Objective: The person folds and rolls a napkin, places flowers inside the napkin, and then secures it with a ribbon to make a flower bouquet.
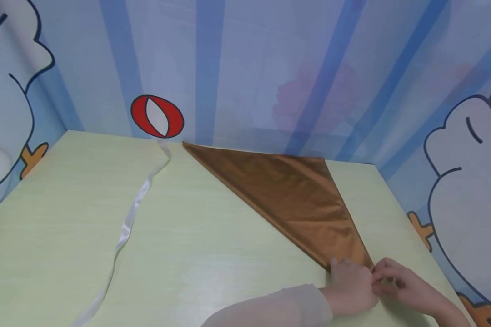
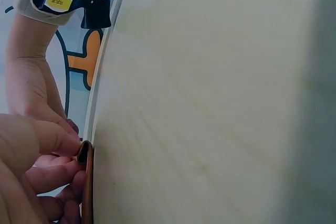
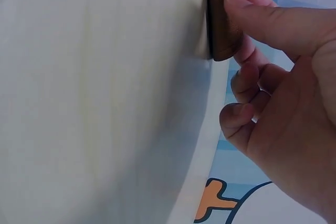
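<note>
A shiny brown cloth [image 1: 286,190], folded into a triangle, lies on the pale table with its long folded side facing the lower left. Both hands meet at its near right corner. There my left hand [image 1: 352,286] pinches the cloth, and its thumb and fingers [image 2: 58,177] are on the rolled edge [image 2: 88,182] in the left wrist view. Right beside it, my right hand [image 1: 411,288] holds the tip of the same corner. In the right wrist view the brown edge [image 3: 224,30] sits between thumb and fingers, the other fingers loosely curled.
A white ribbon [image 1: 132,213] runs down the left part of the pale table [image 1: 212,236]. Striped blue panels [image 1: 249,68] with printed cartoon figures stand along the back and sides. A dark camera mount [image 2: 96,13] is on the right wrist.
</note>
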The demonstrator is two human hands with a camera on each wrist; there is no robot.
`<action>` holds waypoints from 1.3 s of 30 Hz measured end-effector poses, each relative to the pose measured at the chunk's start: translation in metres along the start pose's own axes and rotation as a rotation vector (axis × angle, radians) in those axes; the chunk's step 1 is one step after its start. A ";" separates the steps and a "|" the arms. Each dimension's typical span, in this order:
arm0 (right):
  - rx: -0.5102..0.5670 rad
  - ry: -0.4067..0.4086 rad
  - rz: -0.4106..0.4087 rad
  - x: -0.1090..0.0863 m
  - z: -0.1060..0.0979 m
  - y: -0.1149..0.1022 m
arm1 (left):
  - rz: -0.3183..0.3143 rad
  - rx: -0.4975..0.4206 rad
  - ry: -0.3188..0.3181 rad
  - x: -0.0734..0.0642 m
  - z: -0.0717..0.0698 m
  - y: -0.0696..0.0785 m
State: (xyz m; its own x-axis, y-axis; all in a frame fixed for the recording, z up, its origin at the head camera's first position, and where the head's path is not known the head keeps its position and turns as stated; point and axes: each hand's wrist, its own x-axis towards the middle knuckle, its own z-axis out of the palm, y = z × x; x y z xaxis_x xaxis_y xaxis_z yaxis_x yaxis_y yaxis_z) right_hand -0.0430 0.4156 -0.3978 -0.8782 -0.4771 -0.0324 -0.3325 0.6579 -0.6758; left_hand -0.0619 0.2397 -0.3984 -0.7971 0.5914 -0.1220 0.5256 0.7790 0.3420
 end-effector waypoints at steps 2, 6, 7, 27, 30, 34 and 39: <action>-0.016 0.023 -0.028 0.000 0.001 0.000 | -0.015 -0.012 0.004 0.001 0.000 -0.001; -0.021 0.030 -0.074 0.001 0.001 0.001 | -0.039 -0.030 0.006 0.000 -0.001 -0.002; -0.021 0.028 -0.085 0.001 0.001 0.002 | -0.040 -0.036 0.008 0.000 -0.002 -0.002; -0.023 -0.089 -0.090 0.008 -0.006 0.000 | -0.067 -0.055 -0.031 -0.003 -0.008 -0.005; -0.043 -0.084 -0.080 0.009 -0.005 -0.002 | -0.067 -0.058 -0.019 -0.002 -0.007 -0.005; -0.059 -0.076 -0.033 0.011 -0.003 -0.003 | -0.049 -0.070 0.004 -0.001 -0.006 -0.006; -0.079 0.002 -0.022 0.011 0.001 -0.003 | -0.058 -0.064 0.011 -0.002 -0.007 -0.005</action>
State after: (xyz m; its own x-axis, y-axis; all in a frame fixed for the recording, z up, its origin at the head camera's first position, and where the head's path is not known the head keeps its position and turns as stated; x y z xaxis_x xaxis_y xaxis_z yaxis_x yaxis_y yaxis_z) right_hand -0.0517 0.4079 -0.3966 -0.8711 -0.4908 -0.0169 -0.3775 0.6912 -0.6162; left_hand -0.0654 0.2333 -0.3938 -0.8294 0.5426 -0.1330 0.4582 0.7969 0.3936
